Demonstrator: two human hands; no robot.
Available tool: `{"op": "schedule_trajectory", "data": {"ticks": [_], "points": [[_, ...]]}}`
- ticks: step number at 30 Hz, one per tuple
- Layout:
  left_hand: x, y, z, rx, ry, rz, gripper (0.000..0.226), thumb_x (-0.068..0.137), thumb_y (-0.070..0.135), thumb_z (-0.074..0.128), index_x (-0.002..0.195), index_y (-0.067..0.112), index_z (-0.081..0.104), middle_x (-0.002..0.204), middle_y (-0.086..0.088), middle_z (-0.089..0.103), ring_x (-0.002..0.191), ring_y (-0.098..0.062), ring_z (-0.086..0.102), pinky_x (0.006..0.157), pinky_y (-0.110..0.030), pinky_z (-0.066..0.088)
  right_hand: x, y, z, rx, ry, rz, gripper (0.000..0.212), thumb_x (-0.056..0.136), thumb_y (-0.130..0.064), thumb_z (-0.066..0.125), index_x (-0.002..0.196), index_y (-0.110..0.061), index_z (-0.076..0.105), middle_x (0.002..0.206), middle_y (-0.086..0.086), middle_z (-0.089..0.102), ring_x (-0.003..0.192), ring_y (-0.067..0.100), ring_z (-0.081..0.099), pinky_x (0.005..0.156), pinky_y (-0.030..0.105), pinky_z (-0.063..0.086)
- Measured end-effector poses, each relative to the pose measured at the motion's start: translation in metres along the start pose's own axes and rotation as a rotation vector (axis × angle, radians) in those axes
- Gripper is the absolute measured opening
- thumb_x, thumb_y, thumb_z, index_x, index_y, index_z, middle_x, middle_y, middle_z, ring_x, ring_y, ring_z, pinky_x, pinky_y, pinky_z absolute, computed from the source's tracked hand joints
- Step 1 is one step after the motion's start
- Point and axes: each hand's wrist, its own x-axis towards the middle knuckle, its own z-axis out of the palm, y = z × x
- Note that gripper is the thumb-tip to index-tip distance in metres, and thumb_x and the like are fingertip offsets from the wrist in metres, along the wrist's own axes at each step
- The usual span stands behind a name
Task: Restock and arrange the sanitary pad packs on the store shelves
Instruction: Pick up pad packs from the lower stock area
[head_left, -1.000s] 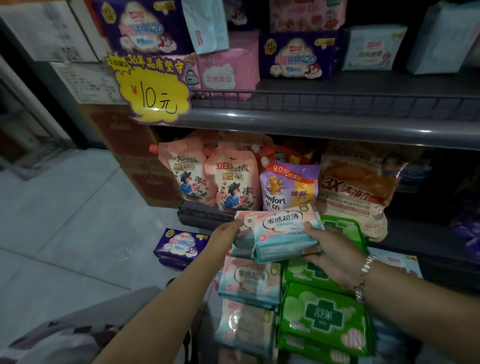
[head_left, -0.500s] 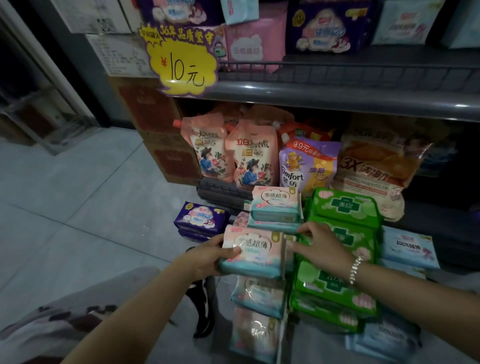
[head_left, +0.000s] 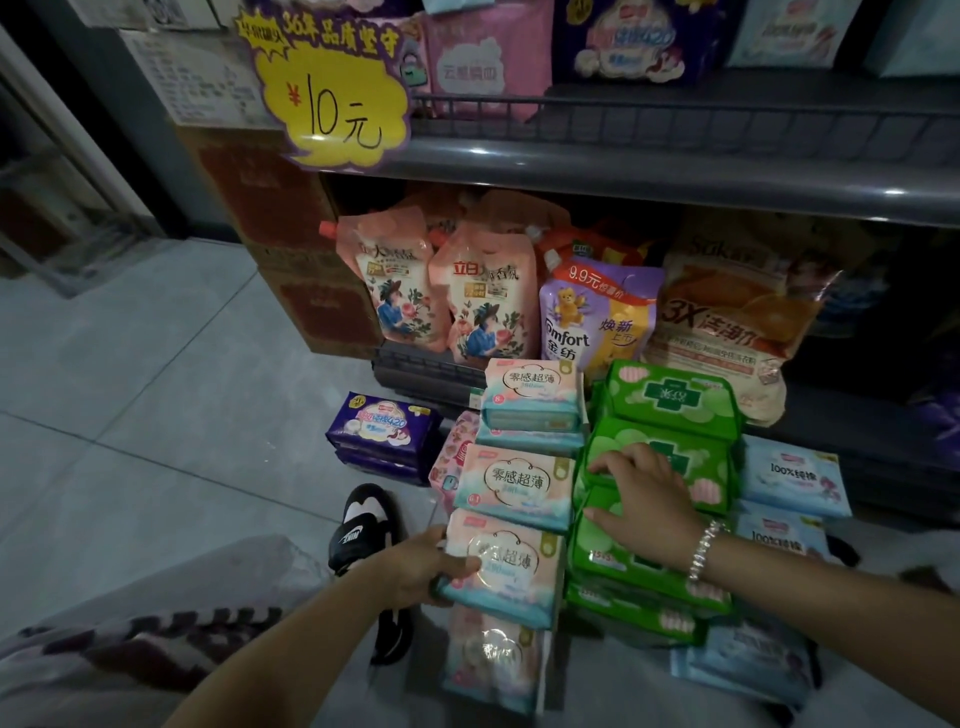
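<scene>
lowest pink pack (head_left: 493, 660) blurred, top-shelf packs (head_left: 639, 36) cropped

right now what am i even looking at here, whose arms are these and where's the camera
No machine here: these are a person's own two arms, filmed by a wide-angle camera worn on their head, looking forward and down. They are crouched before store shelves, sorting sanitary pad packs stacked on the floor. The left hand grips the edge of a pink-and-teal pack in a column of like packs. The right hand, a bracelet on its wrist, rests with spread fingers on the green packs beside them. Light blue packs lie further right and a purple pack to the left. Behind, the bottom shelf holds detergent pouches; a yellow price sign hangs from the shelf above.
</scene>
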Motion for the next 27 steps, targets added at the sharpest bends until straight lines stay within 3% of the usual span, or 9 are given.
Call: {"op": "schedule_trajectory", "data": {"ticks": [4, 8, 12, 16, 20, 25, 27], "points": [[0.009, -0.010, 0.001, 0.035, 0.073, 0.008, 0.052, 0.080, 0.013, 0.074, 0.126, 0.010, 0.050, 0.121, -0.012, 0.065, 0.115, -0.032, 0.061, 0.099, -0.053, 0.048, 0.001, 0.002, 0.001, 0.009, 0.005, -0.013, 0.049, 0.088, -0.046, 0.059, 0.131, -0.031, 0.041, 0.125, -0.004, 0.034, 0.123, 0.014, 0.031, 0.098, 0.026, 0.026], [0.015, -0.014, 0.013, -0.021, 0.180, 0.048, 0.052, 0.083, 0.020, 0.074, 0.128, 0.011, 0.048, 0.119, -0.010, 0.063, 0.105, -0.026, 0.065, 0.074, -0.034, 0.056, 0.002, 0.003, 0.001, 0.007, 0.010, -0.012, 0.048, 0.088, -0.045, 0.060, 0.131, -0.032, 0.041, 0.125, -0.004, 0.034, 0.122, 0.014, 0.032, 0.096, 0.025, 0.027], [0.012, -0.012, 0.020, 0.163, 0.228, 0.107, 0.034, 0.089, 0.029, 0.066, 0.119, 0.016, 0.056, 0.117, -0.005, 0.064, 0.094, -0.017, 0.063, 0.067, -0.024, 0.045, 0.002, 0.003, 0.003, -0.002, 0.010, -0.011, 0.049, 0.087, -0.045, 0.060, 0.131, -0.032, 0.041, 0.125, -0.005, 0.035, 0.121, 0.013, 0.031, 0.095, 0.025, 0.026], [0.010, -0.004, 0.022, 0.160, 0.263, 0.144, 0.032, 0.091, 0.030, 0.064, 0.117, 0.014, 0.056, 0.117, -0.005, 0.064, 0.090, -0.013, 0.065, 0.059, -0.017, 0.050, 0.003, 0.004, 0.004, -0.010, 0.010, -0.007, 0.050, 0.087, -0.047, 0.060, 0.131, -0.033, 0.041, 0.124, -0.005, 0.035, 0.120, 0.013, 0.031, 0.095, 0.026, 0.026], [0.002, 0.017, 0.029, 0.192, 0.400, 0.235, 0.039, 0.094, 0.031, 0.059, 0.126, 0.011, 0.052, 0.126, -0.011, 0.057, 0.101, -0.021, 0.064, 0.078, -0.029, 0.057, 0.002, 0.003, 0.004, -0.029, -0.001, -0.007, 0.050, 0.087, -0.050, 0.058, 0.130, -0.032, 0.041, 0.124, -0.005, 0.035, 0.120, 0.013, 0.032, 0.097, 0.027, 0.028], [-0.016, 0.060, 0.046, 0.379, 0.610, 0.410, 0.053, 0.097, 0.033, 0.053, 0.143, 0.011, 0.038, 0.147, -0.008, 0.033, 0.132, -0.025, 0.040, 0.107, -0.040, 0.039, 0.008, 0.000, -0.013, 0.012, -0.002, -0.016, 0.052, 0.090, -0.050, 0.055, 0.133, -0.023, 0.043, 0.125, -0.002, 0.040, 0.121, 0.015, 0.037, 0.100, 0.027, 0.036], [-0.023, 0.081, 0.056, 0.451, 0.621, 0.526, 0.050, 0.098, 0.032, 0.051, 0.143, 0.014, 0.039, 0.149, -0.007, 0.034, 0.135, -0.022, 0.038, 0.107, -0.034, 0.035, 0.012, -0.003, -0.029, 0.019, 0.037, -0.033, 0.052, 0.091, -0.049, 0.054, 0.135, -0.024, 0.042, 0.124, -0.002, 0.041, 0.120, 0.015, 0.039, 0.098, 0.027, 0.036]]}}
